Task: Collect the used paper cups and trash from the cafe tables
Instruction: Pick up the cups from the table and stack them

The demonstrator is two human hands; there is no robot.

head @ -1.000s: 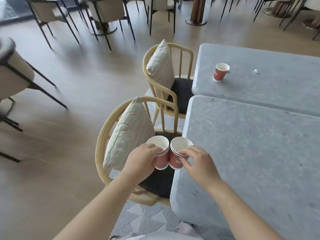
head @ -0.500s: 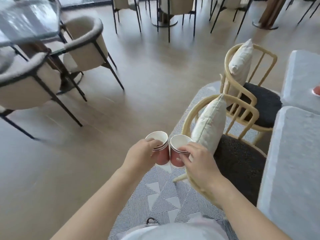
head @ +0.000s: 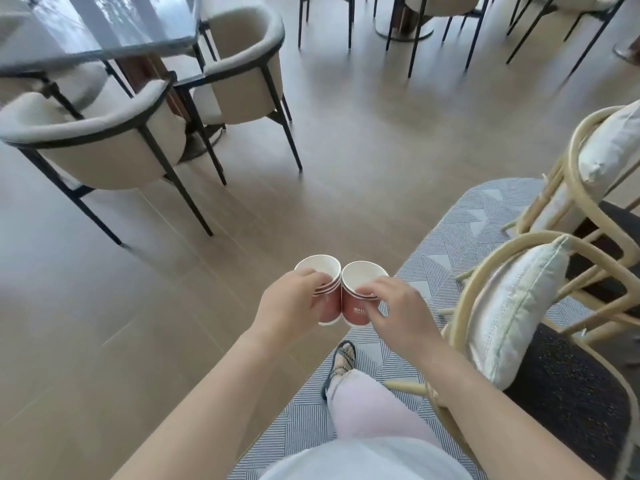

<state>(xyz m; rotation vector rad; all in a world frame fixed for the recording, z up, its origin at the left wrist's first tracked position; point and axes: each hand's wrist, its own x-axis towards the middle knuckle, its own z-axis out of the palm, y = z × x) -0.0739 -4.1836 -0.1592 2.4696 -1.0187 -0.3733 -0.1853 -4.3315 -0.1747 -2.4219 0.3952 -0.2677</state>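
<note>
I hold two stacks of red paper cups with white insides side by side in front of me, touching each other. My left hand (head: 289, 303) grips the left stack (head: 329, 301), which shows several nested rims. My right hand (head: 398, 313) pinches the right stack (head: 356, 310) at its rim and side. Both stacks hang upright above the wooden floor and the edge of a patterned rug. The grey table with the third cup is out of view.
Two rattan chairs (head: 519, 271) with pale cushions stand close on my right, on the patterned rug (head: 450, 244). Two beige armchairs (head: 114, 140) with black legs and a glass-topped table (head: 86, 36) stand at the upper left. More chairs line the far side. My sandalled foot (head: 341, 362) steps forward.
My view has swung left, away from the grey tables, which have left the frame. Both hands keep their cup stacks together while I step toward the open floor.
</note>
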